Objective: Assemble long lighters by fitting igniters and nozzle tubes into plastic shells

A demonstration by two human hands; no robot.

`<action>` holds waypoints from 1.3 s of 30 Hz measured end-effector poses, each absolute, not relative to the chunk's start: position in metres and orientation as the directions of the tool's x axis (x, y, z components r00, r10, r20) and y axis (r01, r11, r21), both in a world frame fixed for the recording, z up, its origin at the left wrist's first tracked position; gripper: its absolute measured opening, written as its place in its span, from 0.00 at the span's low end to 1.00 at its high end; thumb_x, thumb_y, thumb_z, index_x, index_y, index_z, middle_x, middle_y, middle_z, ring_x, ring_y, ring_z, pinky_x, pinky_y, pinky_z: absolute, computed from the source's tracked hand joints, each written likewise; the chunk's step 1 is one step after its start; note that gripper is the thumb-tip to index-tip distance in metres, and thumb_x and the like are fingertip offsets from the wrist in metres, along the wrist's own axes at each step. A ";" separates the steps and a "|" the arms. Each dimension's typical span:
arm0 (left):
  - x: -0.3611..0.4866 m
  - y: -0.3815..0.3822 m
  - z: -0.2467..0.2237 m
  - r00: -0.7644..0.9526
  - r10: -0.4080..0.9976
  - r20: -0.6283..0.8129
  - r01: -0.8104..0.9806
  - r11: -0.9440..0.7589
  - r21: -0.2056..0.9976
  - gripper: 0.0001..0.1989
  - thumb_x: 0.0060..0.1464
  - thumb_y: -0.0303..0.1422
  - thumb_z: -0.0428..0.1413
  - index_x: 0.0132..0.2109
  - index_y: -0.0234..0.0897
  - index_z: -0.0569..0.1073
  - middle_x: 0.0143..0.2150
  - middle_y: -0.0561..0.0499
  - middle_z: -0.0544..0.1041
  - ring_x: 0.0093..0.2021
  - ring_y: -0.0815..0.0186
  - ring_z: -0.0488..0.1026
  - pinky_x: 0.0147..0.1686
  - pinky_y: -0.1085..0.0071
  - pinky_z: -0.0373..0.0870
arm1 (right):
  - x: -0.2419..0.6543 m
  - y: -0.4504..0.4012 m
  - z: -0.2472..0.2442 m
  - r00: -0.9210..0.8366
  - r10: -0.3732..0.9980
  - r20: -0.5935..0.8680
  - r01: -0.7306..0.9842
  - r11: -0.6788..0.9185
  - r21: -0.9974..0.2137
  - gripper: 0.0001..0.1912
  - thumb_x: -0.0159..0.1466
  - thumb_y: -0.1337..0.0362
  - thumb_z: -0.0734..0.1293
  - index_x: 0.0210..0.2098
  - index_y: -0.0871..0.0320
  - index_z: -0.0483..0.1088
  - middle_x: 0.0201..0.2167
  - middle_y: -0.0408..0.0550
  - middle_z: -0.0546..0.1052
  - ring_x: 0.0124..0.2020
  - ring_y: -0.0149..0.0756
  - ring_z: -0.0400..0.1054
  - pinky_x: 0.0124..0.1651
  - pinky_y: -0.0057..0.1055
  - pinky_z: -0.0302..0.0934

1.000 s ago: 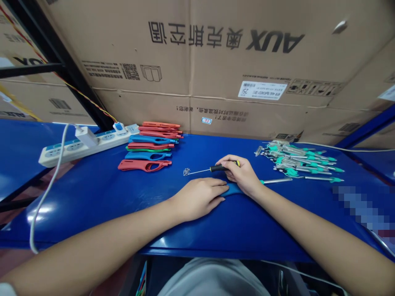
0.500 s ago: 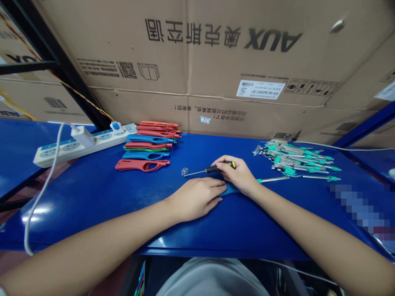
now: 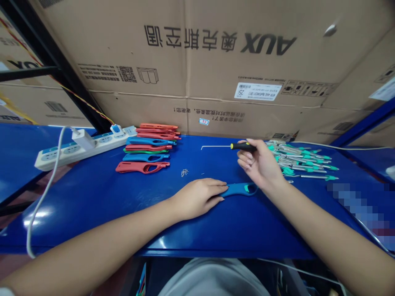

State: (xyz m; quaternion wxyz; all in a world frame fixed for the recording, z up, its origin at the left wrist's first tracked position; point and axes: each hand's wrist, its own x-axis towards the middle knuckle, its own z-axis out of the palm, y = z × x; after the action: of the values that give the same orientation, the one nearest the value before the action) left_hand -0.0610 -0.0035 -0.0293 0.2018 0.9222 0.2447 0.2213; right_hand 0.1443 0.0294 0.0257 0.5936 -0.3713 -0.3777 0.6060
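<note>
Two hands (image 3: pixel 200 198), one screwdriver (image 3: pixel 242 146), one power strip (image 3: pixel 103 140) show.

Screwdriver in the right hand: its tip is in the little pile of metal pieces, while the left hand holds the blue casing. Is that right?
The tip is wrong: the head view shows the screwdriver tip apart from the pile of metal pieces. The right hand does hold it; the left hand holds the blue casing.

Blue casing (image 3: pixel 237 190) flat; black-handled screwdriver (image 3: pixel 242 146) raised, screw (image 3: pixel 202 148) at tip

The blue casing (image 3: pixel 236 189) — one end hidden beneath the left hand (image 3: pixel 199 198).
</note>
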 end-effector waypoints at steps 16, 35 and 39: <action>-0.076 0.021 -0.018 0.568 0.749 0.341 0.653 -0.663 0.366 0.11 0.64 0.31 0.55 0.51 0.38 0.76 0.50 0.46 0.78 0.51 0.55 0.72 0.53 0.55 0.69 | 0.167 0.039 0.005 0.064 0.996 -0.062 -0.423 -0.029 -0.906 0.09 0.58 0.57 0.69 0.29 0.55 0.70 0.16 0.35 0.51 0.17 0.26 0.44 0.17 0.26 0.42; -0.126 0.075 -0.002 0.437 0.886 0.155 0.833 -0.464 0.303 0.06 0.54 0.31 0.59 0.33 0.38 0.81 0.42 0.45 0.79 0.45 0.55 0.75 0.51 0.59 0.70 | 0.171 0.040 0.013 0.086 0.982 -0.168 -0.560 -0.092 -0.824 0.04 0.57 0.63 0.66 0.27 0.56 0.69 0.13 0.36 0.53 0.15 0.24 0.42 0.15 0.25 0.40; -0.133 0.072 0.006 0.517 0.852 0.078 0.795 -0.512 0.326 0.13 0.50 0.41 0.63 0.41 0.39 0.81 0.43 0.46 0.80 0.45 0.55 0.76 0.49 0.61 0.72 | 0.171 0.040 0.015 0.079 0.980 -0.181 -0.583 -0.102 -0.806 0.04 0.58 0.64 0.66 0.26 0.55 0.68 0.13 0.36 0.53 0.15 0.25 0.42 0.14 0.24 0.40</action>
State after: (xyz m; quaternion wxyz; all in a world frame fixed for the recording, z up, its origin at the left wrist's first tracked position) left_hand -0.1326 0.0719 0.0060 0.1257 0.8619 0.4777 0.1148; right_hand 0.1710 0.0396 0.0147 0.6204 -0.3930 -0.2530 0.6298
